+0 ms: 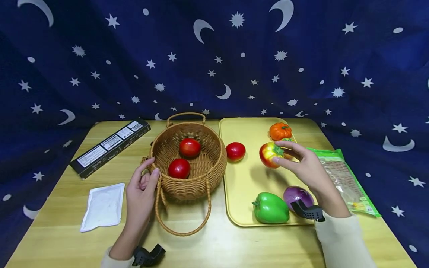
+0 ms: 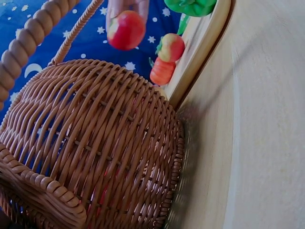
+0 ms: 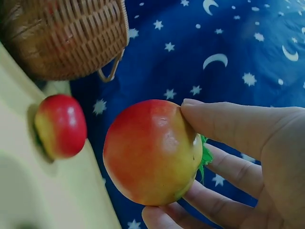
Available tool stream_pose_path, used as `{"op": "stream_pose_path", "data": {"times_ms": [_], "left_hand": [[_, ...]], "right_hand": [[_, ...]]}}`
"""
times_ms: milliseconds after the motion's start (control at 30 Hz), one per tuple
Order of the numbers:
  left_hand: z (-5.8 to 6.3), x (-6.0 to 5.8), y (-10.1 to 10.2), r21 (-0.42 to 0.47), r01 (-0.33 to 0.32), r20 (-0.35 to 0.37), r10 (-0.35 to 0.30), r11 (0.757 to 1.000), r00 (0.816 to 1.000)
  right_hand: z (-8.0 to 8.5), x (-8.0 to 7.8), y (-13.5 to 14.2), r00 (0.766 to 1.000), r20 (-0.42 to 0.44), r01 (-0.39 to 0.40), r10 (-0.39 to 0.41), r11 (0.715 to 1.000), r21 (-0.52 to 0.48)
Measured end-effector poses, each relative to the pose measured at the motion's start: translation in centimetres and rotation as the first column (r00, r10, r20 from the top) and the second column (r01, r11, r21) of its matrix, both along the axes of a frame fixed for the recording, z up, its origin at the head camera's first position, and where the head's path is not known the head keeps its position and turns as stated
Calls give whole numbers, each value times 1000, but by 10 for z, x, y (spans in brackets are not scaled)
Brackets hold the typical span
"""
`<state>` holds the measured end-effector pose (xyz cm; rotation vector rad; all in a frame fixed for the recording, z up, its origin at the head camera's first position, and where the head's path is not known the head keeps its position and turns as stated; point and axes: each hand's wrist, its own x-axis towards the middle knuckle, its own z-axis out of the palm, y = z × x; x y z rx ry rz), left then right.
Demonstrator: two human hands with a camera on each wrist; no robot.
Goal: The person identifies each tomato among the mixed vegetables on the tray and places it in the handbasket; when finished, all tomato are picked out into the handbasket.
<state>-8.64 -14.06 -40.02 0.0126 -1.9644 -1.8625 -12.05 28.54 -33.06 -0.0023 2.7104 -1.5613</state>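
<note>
My right hand (image 1: 306,167) pinches a red-and-yellow tomato (image 1: 269,154) with a green leafy top, thumb on one side and fingers on the other, above the yellow tray (image 1: 241,193). Its glossy side (image 3: 150,152) fills the middle of the right wrist view. At the near left of the wicker basket (image 1: 191,190), my left hand (image 1: 142,190) grips the rim with thumb and index finger. Two red tomatoes lie inside, one toward the back (image 1: 190,147) and one nearer (image 1: 179,168). Another red tomato (image 1: 235,152) sits on the tray's left side.
An orange pumpkin (image 1: 280,131), a green bell pepper (image 1: 270,208) and a purple eggplant-like vegetable (image 1: 298,197) are on the tray. Right of it lies a green-edged packet (image 1: 345,182). A black box (image 1: 110,147) and a white pouch (image 1: 103,207) lie on the left. The basket's near handle (image 1: 183,234) hangs outward.
</note>
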Motion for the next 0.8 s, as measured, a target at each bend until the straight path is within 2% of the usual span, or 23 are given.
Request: {"op": "stream_pose_path", "data": {"times_ms": [167, 333, 467, 633, 800], "left_hand": [[0, -1, 0, 2, 7, -2, -7, 1000, 1000], [-1, -2, -1, 0, 4, -11, -4, 1000, 1000], [-1, -1, -1, 3, 8, -13, -8, 1000, 1000], [-1, -1, 0, 22, 15, -16, -14, 1000, 1000], [0, -1, 0, 28, 19, -16, -19, 999, 1000]], "right_hand": [[15, -12, -17, 1000, 5, -15, 15, 999, -45], [28, -22, -32, 997, -34, -74, 73, 997, -33], [37, -27, -40, 995, -33, -90, 89, 996, -29], [45, -33, -50, 994, -27, -106, 105, 994, -33], [49, -44, -61, 984, -70, -165, 161, 984, -60]]}}
